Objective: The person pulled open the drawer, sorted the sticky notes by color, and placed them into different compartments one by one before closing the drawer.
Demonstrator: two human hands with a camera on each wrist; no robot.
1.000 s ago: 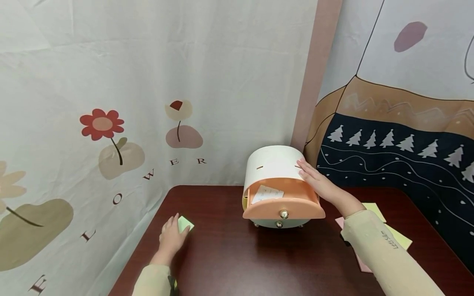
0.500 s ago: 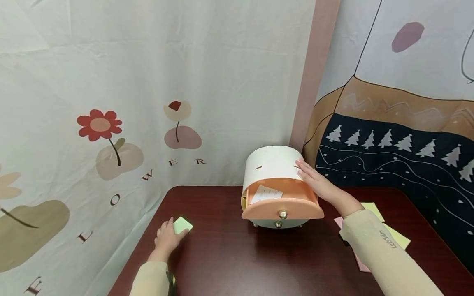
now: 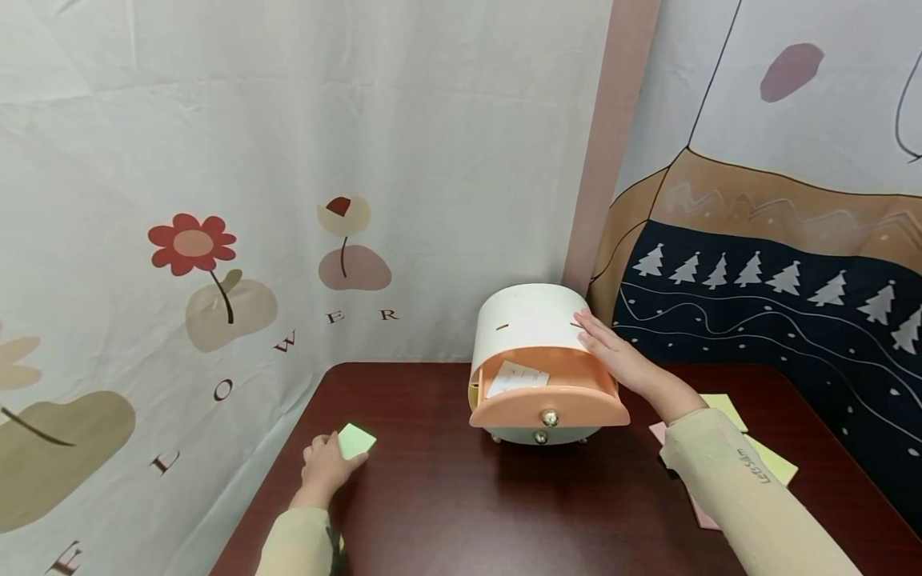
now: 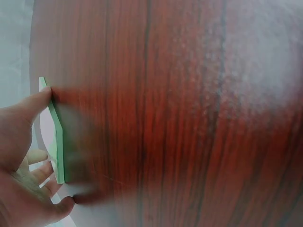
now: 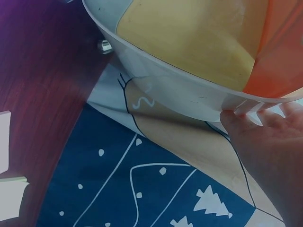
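Note:
My left hand [image 3: 326,466] holds a small pad of light green sticky notes [image 3: 358,441] by its edges, over the left side of the table. In the left wrist view the thumb lies on one edge of the green pad [image 4: 57,142], and the fingers curl at its far side. My right hand [image 3: 612,350] rests with straight fingers on the right side of a rounded white storage box [image 3: 533,316]. The box's orange upper drawer [image 3: 551,406] is pulled out, with a white paper slip [image 3: 515,378] inside. In the right wrist view the fingertips touch the white shell [image 5: 189,92].
Yellow [image 3: 774,462] and pink [image 3: 702,512] paper pads lie on the dark red table [image 3: 432,496] at the right, partly hidden by the right sleeve. Below the orange drawer is a pale green one [image 3: 519,435]. A printed cloth [image 3: 432,160] hangs behind the table.
My left hand has shifted slightly left and down, and more of the green pad shows between thumb and fingers. The right hand stays on the box, and the drawer has not moved.

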